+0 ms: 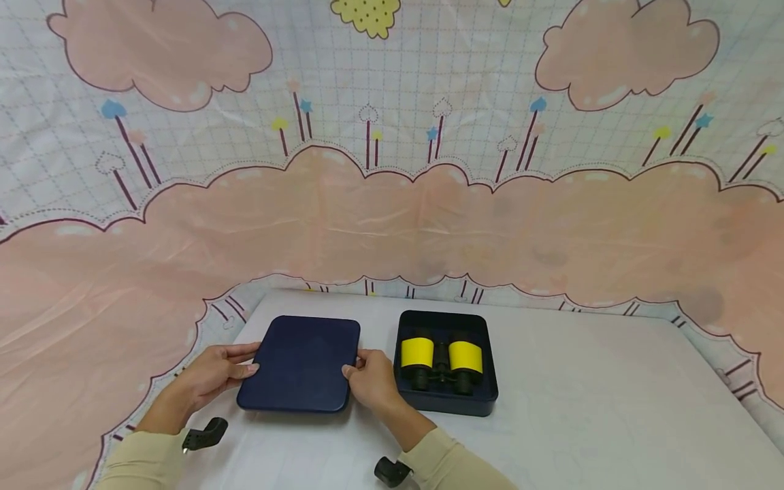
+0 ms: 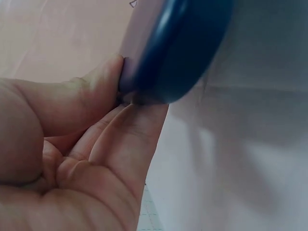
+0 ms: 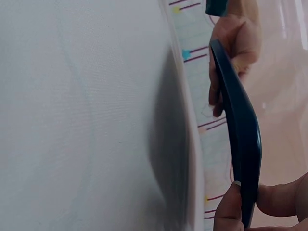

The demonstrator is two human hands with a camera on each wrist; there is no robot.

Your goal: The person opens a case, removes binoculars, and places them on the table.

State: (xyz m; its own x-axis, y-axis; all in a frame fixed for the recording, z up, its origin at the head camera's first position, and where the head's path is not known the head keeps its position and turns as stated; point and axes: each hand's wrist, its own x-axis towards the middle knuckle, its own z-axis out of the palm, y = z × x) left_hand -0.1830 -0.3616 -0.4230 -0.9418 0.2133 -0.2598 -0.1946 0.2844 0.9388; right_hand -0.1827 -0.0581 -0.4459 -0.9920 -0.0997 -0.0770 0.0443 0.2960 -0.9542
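Note:
A dark blue square lid (image 1: pixel 300 364) is held between both hands, lifted over the left part of the table, its flat top facing up. My left hand (image 1: pixel 214 371) pinches its left edge, thumb above and fingers below, as the left wrist view shows at the lid's corner (image 2: pixel 187 48). On the opposite edge, my right hand (image 1: pixel 375 381) grips with thumb and fingers; the right wrist view shows the lid (image 3: pixel 240 125) edge-on. Just right of that hand sits an open dark blue box (image 1: pixel 453 405), with black binoculars (image 1: pixel 441 364) with yellow barrel bands lying inside it.
A white table (image 1: pixel 612 401) spreads under everything and reaches far to the right. Behind it hangs a cloth (image 1: pixel 429 231) printed with clouds and small stems. Black wrist mounts (image 1: pixel 205 434) stick out from both sleeves.

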